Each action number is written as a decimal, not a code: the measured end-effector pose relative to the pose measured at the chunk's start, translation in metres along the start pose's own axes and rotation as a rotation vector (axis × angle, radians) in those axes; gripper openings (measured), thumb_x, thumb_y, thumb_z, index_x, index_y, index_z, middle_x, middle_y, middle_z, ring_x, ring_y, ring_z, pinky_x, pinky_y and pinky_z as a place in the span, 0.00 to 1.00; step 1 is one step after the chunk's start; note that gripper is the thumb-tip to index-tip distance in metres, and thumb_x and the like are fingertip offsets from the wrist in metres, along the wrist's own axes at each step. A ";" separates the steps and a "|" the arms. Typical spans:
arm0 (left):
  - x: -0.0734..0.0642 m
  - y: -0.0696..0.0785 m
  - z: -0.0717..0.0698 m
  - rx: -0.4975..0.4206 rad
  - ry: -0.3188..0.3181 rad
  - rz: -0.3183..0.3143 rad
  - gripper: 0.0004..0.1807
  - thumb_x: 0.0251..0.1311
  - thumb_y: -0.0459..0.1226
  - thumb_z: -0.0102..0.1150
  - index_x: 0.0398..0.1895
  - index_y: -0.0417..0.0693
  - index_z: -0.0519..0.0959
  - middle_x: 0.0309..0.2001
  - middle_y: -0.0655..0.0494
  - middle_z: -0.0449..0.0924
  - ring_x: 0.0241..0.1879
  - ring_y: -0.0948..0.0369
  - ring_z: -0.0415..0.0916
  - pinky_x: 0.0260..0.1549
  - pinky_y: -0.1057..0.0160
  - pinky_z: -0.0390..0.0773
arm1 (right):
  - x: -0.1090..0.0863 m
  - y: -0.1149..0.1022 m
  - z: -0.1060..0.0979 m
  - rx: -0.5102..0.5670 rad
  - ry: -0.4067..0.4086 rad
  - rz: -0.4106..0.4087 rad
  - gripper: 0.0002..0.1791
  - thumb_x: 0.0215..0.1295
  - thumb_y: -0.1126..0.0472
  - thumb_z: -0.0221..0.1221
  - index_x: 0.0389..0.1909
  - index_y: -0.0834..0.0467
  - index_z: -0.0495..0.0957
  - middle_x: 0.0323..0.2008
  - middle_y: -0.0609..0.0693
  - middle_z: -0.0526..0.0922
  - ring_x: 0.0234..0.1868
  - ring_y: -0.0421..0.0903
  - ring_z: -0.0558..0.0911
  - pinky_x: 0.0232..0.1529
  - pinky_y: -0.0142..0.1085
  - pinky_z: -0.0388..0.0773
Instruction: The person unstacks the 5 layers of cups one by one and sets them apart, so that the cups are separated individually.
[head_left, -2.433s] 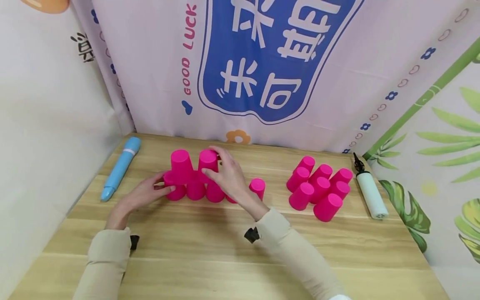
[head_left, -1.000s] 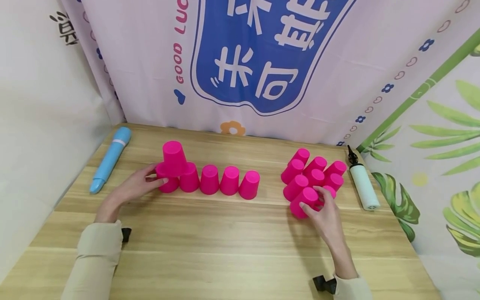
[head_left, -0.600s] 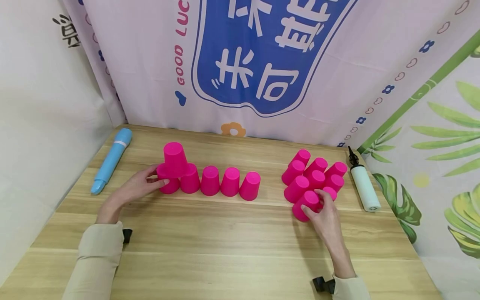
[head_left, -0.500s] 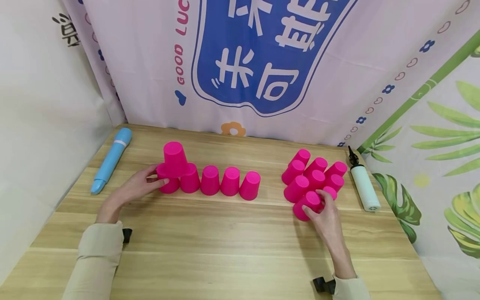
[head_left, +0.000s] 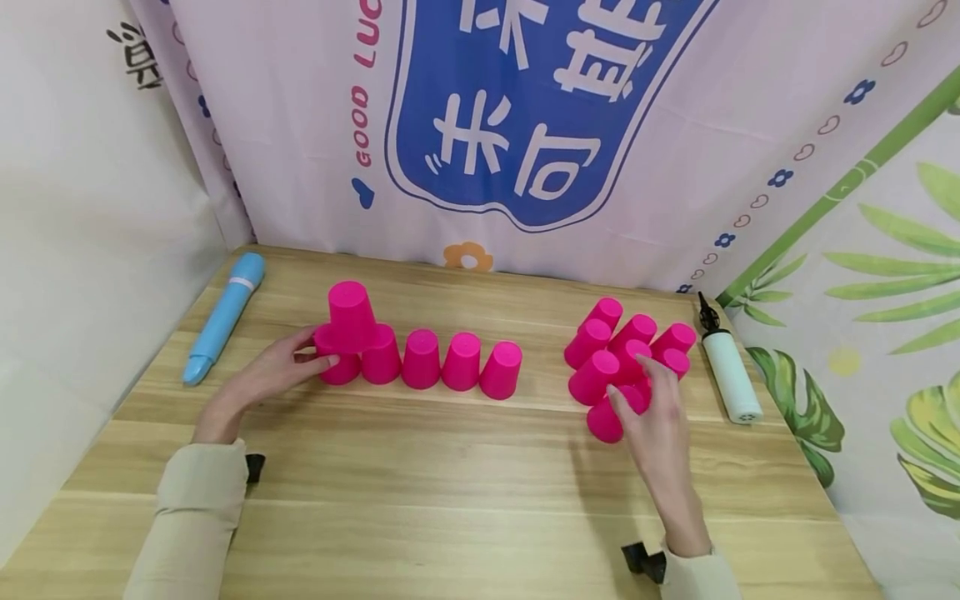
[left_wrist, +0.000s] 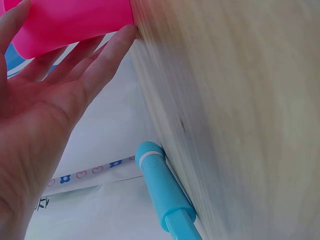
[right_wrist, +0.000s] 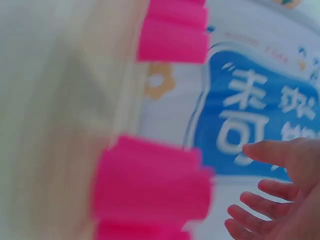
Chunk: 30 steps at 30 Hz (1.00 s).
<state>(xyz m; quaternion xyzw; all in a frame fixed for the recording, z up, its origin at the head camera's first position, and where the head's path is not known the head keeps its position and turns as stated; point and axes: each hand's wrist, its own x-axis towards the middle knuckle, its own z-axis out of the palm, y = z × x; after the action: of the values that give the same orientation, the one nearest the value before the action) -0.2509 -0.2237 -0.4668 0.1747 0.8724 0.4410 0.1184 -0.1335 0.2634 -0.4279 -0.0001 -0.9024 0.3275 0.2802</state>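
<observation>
Pink front cup [head_left: 605, 418], right of centre: pinched earlier, now released, right hand [head_left: 662, 417] lifted, fingers spread. Centre-left, left hand [head_left: 276, 372] unmoved, thumb and fingers pinching base cup [head_left: 342, 370].

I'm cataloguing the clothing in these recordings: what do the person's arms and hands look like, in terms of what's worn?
Both the left sleeve and right sleeve are plain beige, with a broad cuff visible on the left. Small black attachments sit by both cuffs. No gloves show on the left hand or right hand.

cups [head_left: 422, 360]: pink | tube [head_left: 225, 317]: light blue | table [head_left: 450, 483]: tan wood grain
</observation>
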 end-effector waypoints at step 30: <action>-0.005 0.001 -0.001 -0.044 0.015 0.010 0.38 0.66 0.49 0.56 0.72 0.42 0.57 0.68 0.40 0.61 0.64 0.39 0.63 0.59 0.41 0.69 | 0.073 -0.223 0.173 0.271 -0.622 -0.255 0.37 0.59 0.50 0.66 0.68 0.53 0.65 0.61 0.47 0.72 0.56 0.42 0.74 0.54 0.35 0.75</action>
<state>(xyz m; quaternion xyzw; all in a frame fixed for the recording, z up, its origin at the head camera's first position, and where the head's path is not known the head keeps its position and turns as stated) -0.2462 -0.2262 -0.4654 0.1730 0.8624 0.4621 0.1135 -0.2419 0.0000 -0.3677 0.2493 -0.8856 0.3908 0.0285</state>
